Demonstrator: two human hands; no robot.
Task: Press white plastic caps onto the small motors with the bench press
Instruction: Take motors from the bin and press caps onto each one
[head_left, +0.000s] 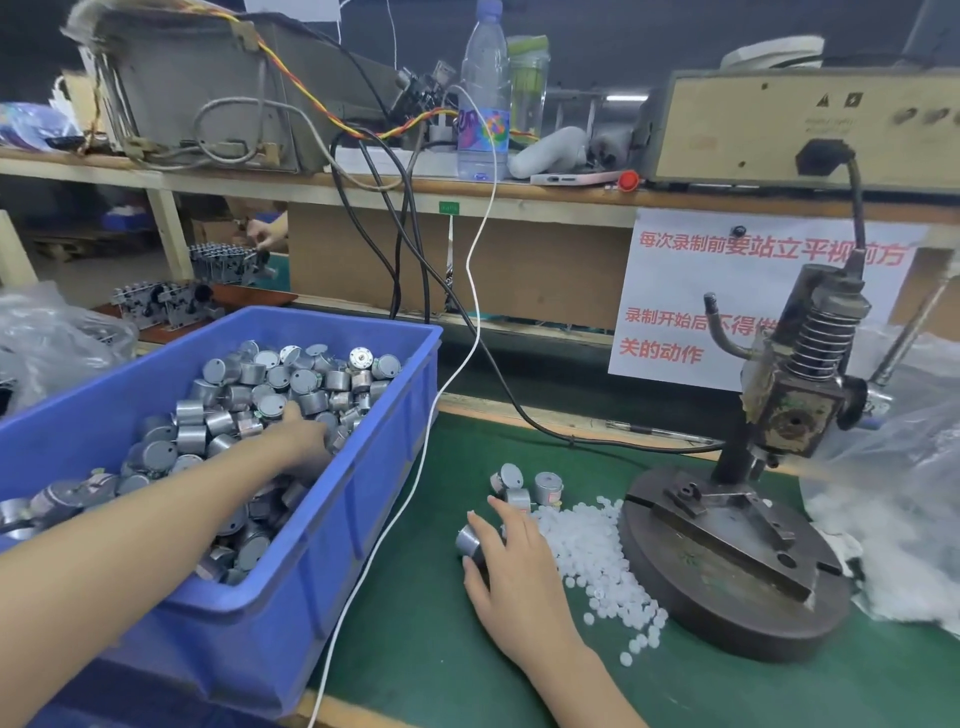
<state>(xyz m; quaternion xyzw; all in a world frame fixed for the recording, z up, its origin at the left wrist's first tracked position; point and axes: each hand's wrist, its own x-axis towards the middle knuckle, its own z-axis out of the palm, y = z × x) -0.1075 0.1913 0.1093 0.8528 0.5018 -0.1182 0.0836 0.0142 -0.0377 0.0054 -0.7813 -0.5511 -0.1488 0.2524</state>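
Left hand (301, 439) is reaching way into the blue bin (363, 525), fingers buried in the heap of small motors (249, 400), so honestly can't tell if it's got hold of one or is just resting there. Right hand (514, 556) is down on the green mat (415, 623), thumb and fingers curled round 1 motor (469, 540) that's lying on its side. Just past its fingertips sit 3 more loose motors (546, 487), bunched together on the mat.

The pile of white plastic caps (587, 551) is spread right beside that hand and runs up against the round base of the bench press (727, 566), which stands on the right with its lever pointing up and away. A white cable (415, 467) trails down between the bin and the right hand. Behind the press there's a paper sign (701, 291) with red characters, and a crinkly clear plastic bag (909, 467) off to the right.
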